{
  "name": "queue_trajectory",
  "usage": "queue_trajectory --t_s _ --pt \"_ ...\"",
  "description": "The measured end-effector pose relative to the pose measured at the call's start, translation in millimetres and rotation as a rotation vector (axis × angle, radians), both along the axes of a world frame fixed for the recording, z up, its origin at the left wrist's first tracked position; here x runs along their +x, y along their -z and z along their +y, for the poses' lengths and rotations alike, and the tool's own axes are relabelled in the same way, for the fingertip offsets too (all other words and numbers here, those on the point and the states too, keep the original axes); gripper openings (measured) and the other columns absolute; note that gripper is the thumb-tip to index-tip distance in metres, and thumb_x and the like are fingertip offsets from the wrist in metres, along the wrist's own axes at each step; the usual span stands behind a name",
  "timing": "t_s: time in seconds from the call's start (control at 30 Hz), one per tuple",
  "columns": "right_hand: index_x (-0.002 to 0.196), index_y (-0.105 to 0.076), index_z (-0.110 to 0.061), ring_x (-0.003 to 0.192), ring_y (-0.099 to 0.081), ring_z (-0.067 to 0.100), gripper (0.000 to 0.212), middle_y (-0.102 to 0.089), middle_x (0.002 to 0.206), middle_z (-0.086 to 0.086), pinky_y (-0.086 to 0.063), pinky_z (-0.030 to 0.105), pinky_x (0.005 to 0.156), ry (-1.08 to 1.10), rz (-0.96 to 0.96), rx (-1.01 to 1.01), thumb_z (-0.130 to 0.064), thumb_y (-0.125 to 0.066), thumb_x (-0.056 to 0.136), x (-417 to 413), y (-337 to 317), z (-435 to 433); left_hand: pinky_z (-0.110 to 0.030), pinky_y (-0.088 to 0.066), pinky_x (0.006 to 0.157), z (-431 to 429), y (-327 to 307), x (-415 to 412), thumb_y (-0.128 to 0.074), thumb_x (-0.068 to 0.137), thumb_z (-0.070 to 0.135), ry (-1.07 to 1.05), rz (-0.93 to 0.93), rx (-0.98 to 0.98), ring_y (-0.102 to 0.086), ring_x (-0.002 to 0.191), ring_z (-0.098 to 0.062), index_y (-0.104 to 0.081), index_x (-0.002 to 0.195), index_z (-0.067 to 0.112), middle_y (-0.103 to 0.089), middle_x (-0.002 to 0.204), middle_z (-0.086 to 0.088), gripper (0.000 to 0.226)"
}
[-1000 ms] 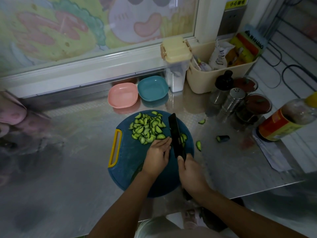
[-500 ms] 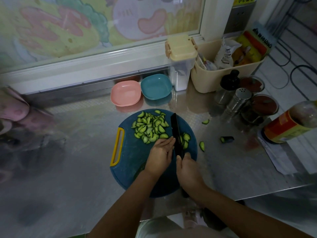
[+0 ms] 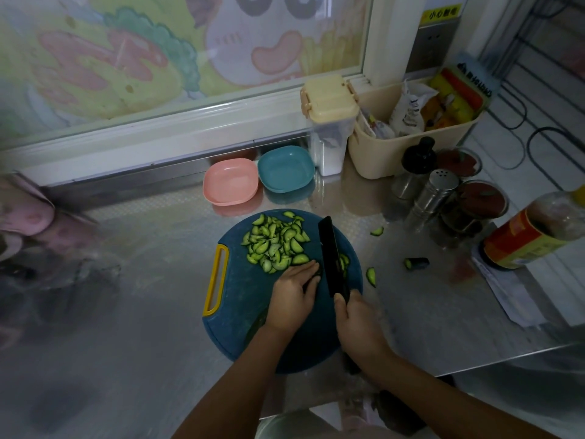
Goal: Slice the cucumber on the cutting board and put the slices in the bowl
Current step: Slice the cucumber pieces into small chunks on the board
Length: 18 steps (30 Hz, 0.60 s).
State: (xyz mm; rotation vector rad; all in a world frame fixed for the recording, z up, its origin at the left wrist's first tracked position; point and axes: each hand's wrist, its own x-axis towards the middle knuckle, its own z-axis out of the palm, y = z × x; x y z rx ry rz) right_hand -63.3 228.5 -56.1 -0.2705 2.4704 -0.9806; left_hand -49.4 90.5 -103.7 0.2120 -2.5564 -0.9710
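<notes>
My L hand (image 3: 292, 296) lies palm-down on the cucumber (image 3: 255, 324) near the middle of the cutting board (image 3: 240, 299). Its fingers are bent over the cucumber & pin it, tips aimed at abt 1 o'clock, just beside the blade. Most of the cucumber is hidden under hand & wrist; only a dark green bit shows at 7 o'clock of the hand. My R hand (image 3: 357, 321) is wrapped tight round the handle of the knife (image 3: 330, 258), thumb on top, at abt 4 o'clock on the board. The black blade runs from my fist toward 12 o'clock. Can't tell if its edge touches the board. The slices (image 3: 275, 242) sit in a loose heap on the board's 12 o'clock part, left of the blade, w/ the nearest ones almost at my L fingertips. A few more slices (image 3: 343, 261) lie just right of the blade at 2 o'clock. The board's yellow handle (image 3: 217, 280) is at 9 o'clock. Off the board, on the steel counter (image 3: 142, 280), one stray slice (image 3: 371, 276) lies close to the rim at 3 o'clock, another (image 3: 377, 231) at 2 o'clock, and a cut end piece (image 3: 416, 263) farther out at 3 o'clock. The pink bowl (image 3: 230, 182) & teal bowl (image 3: 286, 168) stand side by side past the board at 12 o'clock, by the window ledge. At 1–2 o'clock are a beige basket (image 3: 395, 160), a metal shaker (image 3: 433, 194) & a sauce bottle (image 3: 531, 236).
</notes>
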Motion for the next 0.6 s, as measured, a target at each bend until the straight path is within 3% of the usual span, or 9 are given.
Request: queue_trajectory --t_s 0.2,0.3,0.6 --pt "0.087 -0.043 -0.011 0.06 -0.054 0.021 0.028 -0.051 0.067 0.005 -0.038 0.03 0.051 0.019 -0.009 -0.061 -0.031 -0.03 0.1 3.9 -6.3 1.1 -0.017 -0.043 0.091 0.6 -1.0 0.4 -0.061 0.081 0.007 0.026 -0.002 -0.048 -0.064 0.097 -0.019 -0.069 0.106 0.001 -0.069 0.106 -0.01 0.027" --pt "0.088 -0.042 -0.012 0.055 -0.048 0.015 0.027 -0.049 0.066 0.001 -0.032 0.02 0.045 -0.007 0.001 -0.018 -0.032 -0.029 0.101 5.0 -7.1 1.9 -0.016 -0.044 0.09 1.3 -1.6 0.4 -0.062 0.08 0.006 0.025 0.004 -0.053 -0.064 0.095 -0.019 -0.07 0.105 0.001 -0.07 0.105 -0.01 0.026" --pt "0.089 -0.041 -0.012 0.053 -0.041 0.005 0.025 -0.044 0.065 -0.004 -0.035 0.019 0.045 -0.028 0.019 0.022 -0.031 -0.029 0.101 5.7 -10.2 -0.7 -0.014 -0.043 0.089 0.3 -1.6 1.1 -0.05 0.087 0.017 0.037 -0.004 -0.065 -0.062 0.095 -0.018 -0.069 0.106 0.002 -0.07 0.106 -0.01 0.031"
